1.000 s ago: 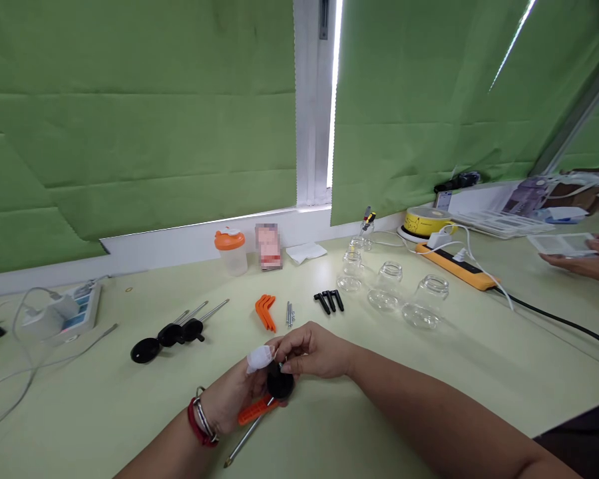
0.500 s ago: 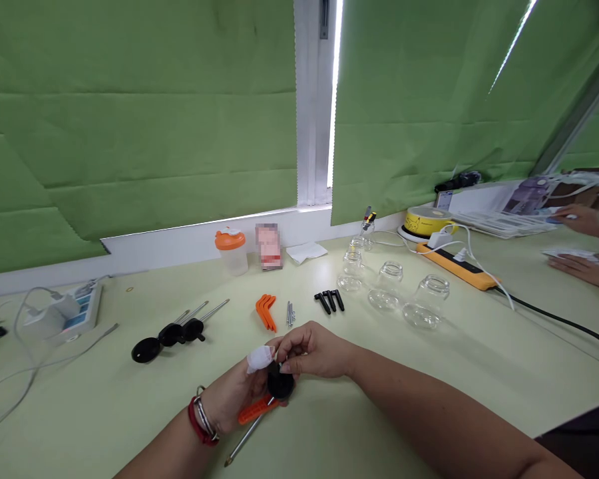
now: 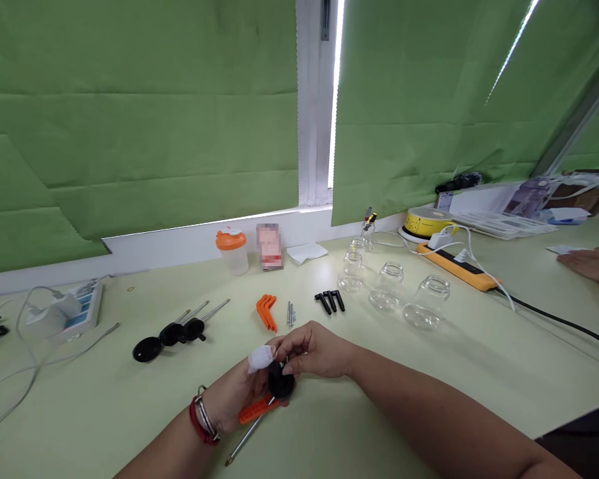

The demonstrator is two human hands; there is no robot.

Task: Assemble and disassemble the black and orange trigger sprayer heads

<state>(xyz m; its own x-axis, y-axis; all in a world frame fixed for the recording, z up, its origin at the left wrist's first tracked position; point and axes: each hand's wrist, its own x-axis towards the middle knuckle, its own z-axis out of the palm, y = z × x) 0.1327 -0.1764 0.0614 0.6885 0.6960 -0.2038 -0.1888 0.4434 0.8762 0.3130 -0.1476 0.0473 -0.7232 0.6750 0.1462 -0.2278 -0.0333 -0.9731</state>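
My left hand (image 3: 237,396), with a white wrap on one finger, is closed round a black round part (image 3: 280,384) that has an orange piece (image 3: 255,410) and a metal rod (image 3: 244,440) below it. The fingertips of my right hand (image 3: 314,350) are pinched at the top of the black part; whatever they grip is too small to make out. Just beyond my hands lie orange bent pieces (image 3: 266,313), metal screws (image 3: 290,314) and black handles (image 3: 330,301). Several black round parts with rods (image 3: 171,334) rest to the left.
Glass jars (image 3: 426,303) stand at the right, near an orange power strip (image 3: 456,266) with cables. An orange-lidded cup (image 3: 233,251) and white paper (image 3: 307,253) are at the back. A white power strip (image 3: 86,309) sits left. Another person's hand (image 3: 592,266) rests at far right.
My hands have barely moved. At the far right, one of the other person's hands has left view; the other remains on the table.
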